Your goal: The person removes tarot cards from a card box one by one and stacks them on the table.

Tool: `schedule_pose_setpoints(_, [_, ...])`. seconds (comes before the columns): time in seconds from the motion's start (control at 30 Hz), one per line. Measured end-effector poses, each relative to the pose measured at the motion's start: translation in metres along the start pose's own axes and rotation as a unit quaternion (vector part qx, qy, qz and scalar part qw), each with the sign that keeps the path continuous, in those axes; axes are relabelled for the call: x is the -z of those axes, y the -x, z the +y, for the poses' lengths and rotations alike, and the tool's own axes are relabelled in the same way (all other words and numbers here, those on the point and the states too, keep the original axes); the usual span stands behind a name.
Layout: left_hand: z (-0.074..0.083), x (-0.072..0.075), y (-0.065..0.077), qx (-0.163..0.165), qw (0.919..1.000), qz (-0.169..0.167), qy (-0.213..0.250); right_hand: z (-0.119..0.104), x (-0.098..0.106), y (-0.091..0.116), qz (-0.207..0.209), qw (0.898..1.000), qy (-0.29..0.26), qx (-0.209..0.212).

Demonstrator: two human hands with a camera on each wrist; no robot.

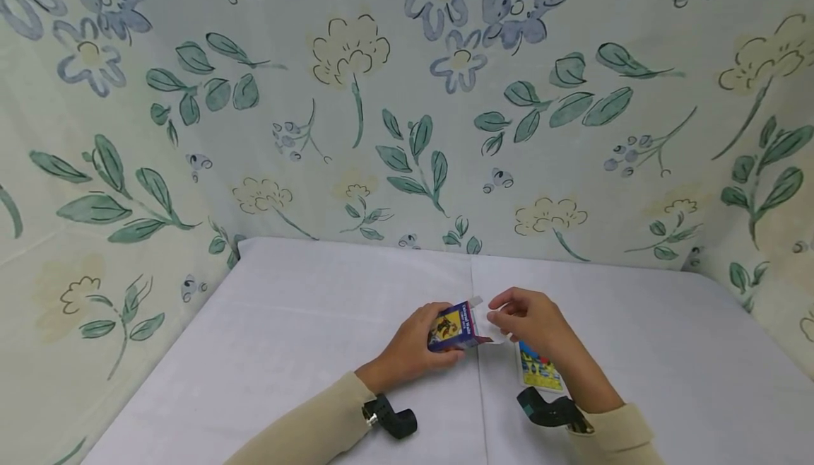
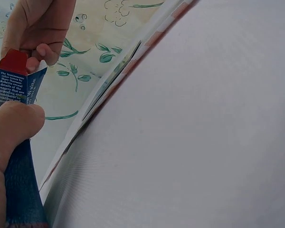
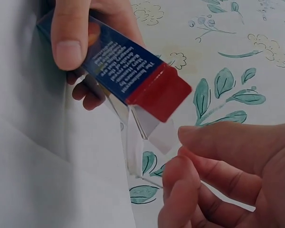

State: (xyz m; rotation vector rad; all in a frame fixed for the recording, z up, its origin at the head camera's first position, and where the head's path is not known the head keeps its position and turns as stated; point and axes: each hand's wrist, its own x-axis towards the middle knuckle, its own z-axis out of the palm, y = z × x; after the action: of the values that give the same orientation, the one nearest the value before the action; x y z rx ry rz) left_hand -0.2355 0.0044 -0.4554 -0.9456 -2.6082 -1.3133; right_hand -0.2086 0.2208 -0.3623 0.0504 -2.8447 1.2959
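A small blue card box [image 1: 453, 326] with a yellow picture panel is gripped by my left hand [image 1: 416, 345], thumb on one side and fingers on the other. Its end faces right and stands unfolded, with a red flap [image 3: 166, 94] and white inner flaps [image 3: 154, 130] sticking out. My right hand [image 1: 531, 320] hovers at that end, fingers loosely bent, with thumb and index fingertips right beside a white flap. Nothing shows between those fingertips. Below the right hand, a colourful picture card [image 1: 539, 369] lies on the table, partly covered by the wrist.
A white cloth covers the table [image 1: 318, 295], with a crease running down its middle. Floral fabric [image 1: 407, 133] stands behind and along both sides. Black wrist cameras are strapped over the beige sleeves [image 1: 311, 422].
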Motion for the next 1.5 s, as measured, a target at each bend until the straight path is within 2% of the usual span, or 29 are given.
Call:
schedule_pose_setpoints(0.27, [0.001,0.001,-0.001,-0.01,0.9999,0.009,-0.005,-0.004,-0.003,-0.001,-0.013,1.0,0.005,0.015])
schedule_pose_setpoints(0.7, [0.005,0.006,-0.001,0.004,0.9999,0.008,-0.005,-0.003,-0.01,-0.003,-0.016,1.0,0.004,0.004])
schedule_pose_setpoints(1.1, [0.003,0.002,-0.001,-0.001,1.0,-0.003,0.004,0.007,-0.019,-0.002,-0.021,1.0,0.007,-0.007])
schedule_pose_setpoints(1.5, [-0.001,0.0,0.001,-0.01,0.9999,0.006,0.0,0.008,-0.024,-0.003,-0.019,1.0,0.0,-0.01])
